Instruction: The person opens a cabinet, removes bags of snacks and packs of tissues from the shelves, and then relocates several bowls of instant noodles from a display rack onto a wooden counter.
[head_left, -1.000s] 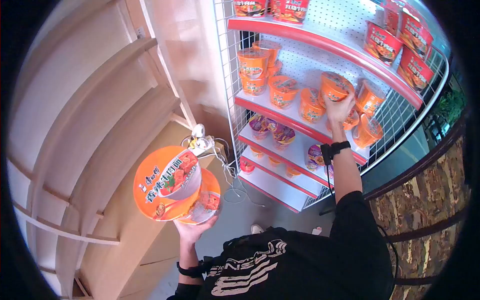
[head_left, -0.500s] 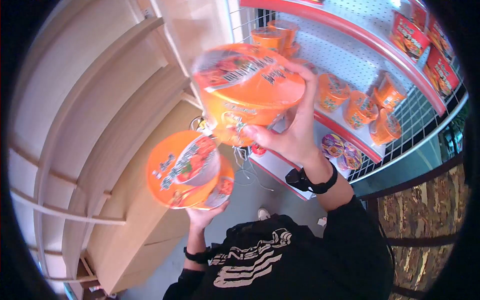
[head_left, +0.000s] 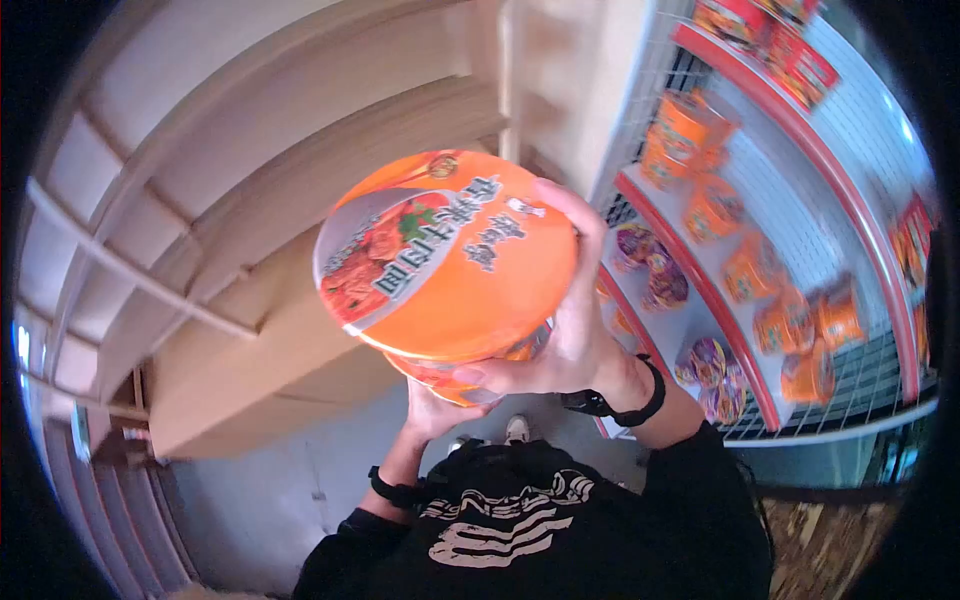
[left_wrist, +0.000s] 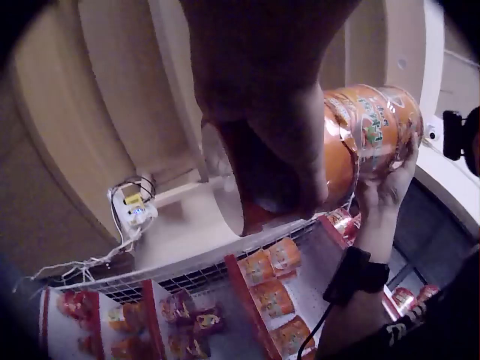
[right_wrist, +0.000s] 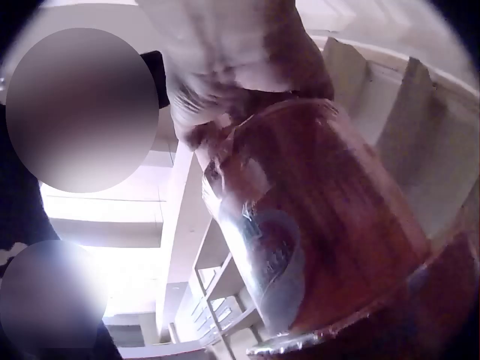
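A large orange instant noodle cup (head_left: pixel 450 255) fills the middle of the head view, its printed lid facing up. My right hand (head_left: pixel 570 320) grips it by the side, thumb below the lid and fingers at the rim. Under it, mostly hidden, shows the orange wall of a lower noodle cup (head_left: pixel 440 378). My left hand (head_left: pixel 440 412) holds that lower cup from beneath. In the left wrist view the left hand (left_wrist: pixel 262 112) wraps the lower cup, whose pale base (left_wrist: pixel 225 180) shows, and the upper cup (left_wrist: pixel 386 124) lines up end to end with it.
A red-edged store rack (head_left: pixel 735 345) on the right bears orange, purple and red noodle cups. On the left stand curved wooden shelves (head_left: pixel 215 190) above a wooden ledge (head_left: pixel 270 345). White cables and a power strip (left_wrist: pixel 135 210) lie by the rack.
My right hand has taken an orange noodle cup from the rack and brought it left, over the cups in my left hand. The head view has turned leftward.
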